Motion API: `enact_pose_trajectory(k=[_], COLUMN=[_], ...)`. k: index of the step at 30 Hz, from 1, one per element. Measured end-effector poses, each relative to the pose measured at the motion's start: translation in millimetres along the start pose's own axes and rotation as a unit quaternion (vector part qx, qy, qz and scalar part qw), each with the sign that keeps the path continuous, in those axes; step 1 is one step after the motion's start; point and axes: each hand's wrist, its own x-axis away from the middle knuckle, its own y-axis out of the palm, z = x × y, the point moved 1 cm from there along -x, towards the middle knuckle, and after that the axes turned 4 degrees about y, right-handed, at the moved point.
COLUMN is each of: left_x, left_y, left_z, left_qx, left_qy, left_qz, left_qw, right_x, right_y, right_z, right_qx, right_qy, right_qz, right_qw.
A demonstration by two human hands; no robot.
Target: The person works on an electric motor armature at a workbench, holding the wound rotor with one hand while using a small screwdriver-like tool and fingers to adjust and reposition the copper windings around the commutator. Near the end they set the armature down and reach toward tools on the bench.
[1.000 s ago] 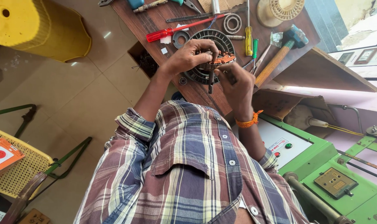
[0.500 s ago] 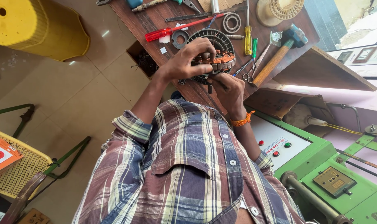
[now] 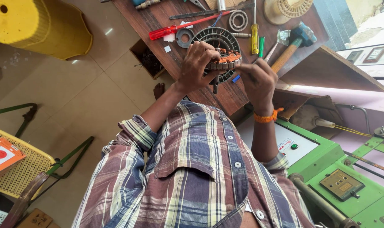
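Head view: the left hand grips a stator, a flat ring with copper windings, above the counter; its short shaft points toward the person. The right hand pinches a thin blue tool aimed at the ring. Fingers hide much of the windings.

I see copper windings in a ribbed metal stator, above a matt, worn wooden table and glossy floor tiles.
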Motion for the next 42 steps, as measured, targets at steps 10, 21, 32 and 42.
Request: enact_pose_trajectory(k=[10, 21, 32, 42], left_x=[-17.1, -61.7, -52.9, -20.1], left_y=[-11.1, -17.7, -46.8, -13.5], left_z=[15.4, -0.1, -17.7, 18.3], left_qx=[-0.004, 0.217, 0.338, -0.024], left_qy=[-0.066, -0.314, -0.171, -0.063], left_qz=[-0.012, -0.159, -0.221, -0.060], left_qw=[0.998, 0.911, 0.899, 0.996], right_x=[-60.6, -58.2, 4.3, 26.4], right_y=[19.0, 18.4, 39.9, 20.9], right_z=[-2.1, -14.9, -42.3, 4.0], right_qx=[-0.036, -0.087, -0.054, -0.095], right_qy=[0.072, 0.105, 0.160, 0.105], right_qz=[-0.058, -0.056, -0.074, -0.024], right_qw=[0.995, 0.989, 0.983, 0.990])
